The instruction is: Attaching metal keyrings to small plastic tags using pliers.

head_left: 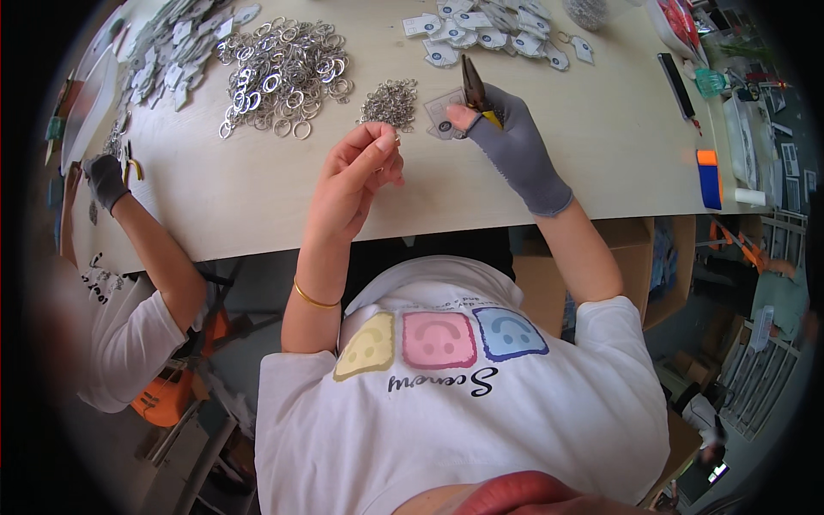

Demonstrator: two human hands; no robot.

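My left hand is bare and pinches a small metal ring between thumb and fingertips, just above the table. My right hand wears a grey glove and grips pliers with yellow handles, jaws pointing away from me. Under the pliers lies a clear tag. A small heap of little silver rings sits just beyond my left fingertips.
A big pile of larger key rings lies at the back left, more tags at the back centre. A co-worker's gloved hand holds pliers at the left table edge. A blue and orange block sits near the right edge.
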